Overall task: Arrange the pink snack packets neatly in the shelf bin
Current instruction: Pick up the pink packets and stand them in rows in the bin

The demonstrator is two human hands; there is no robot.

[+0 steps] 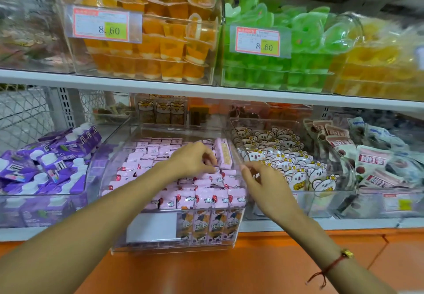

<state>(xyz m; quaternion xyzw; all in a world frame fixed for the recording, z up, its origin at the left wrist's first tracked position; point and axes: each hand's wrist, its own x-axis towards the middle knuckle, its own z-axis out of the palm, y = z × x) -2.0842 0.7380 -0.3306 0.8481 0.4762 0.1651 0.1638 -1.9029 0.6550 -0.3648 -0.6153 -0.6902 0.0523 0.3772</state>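
hands working at the pink packet bin

while the left hand (193, 159) is pinching small pink foil snack packets (202, 196) near the right edge of the clear plastic shelf bin (119, 156), the right hand (267, 182) is curling its fingers over that bin's right wall, packets filling the bin.

The clear, glossy plastic shelf bin (128, 153) is showing reflections along its smooth walls. The pink snack packets (206, 196) inside are looking like shiny plastic film, crinkled at the sealed edges. The purple snack pouches (46, 162) beside them are gleaming with the same slick wrapper finish. The white shelf board (160, 87) above is appearing as smooth painted metal with a matt sheen. The paper price label (101, 23) is sitting behind a glossy clear sleeve. The red string bracelet (330, 266) is looking like thin woven cord.
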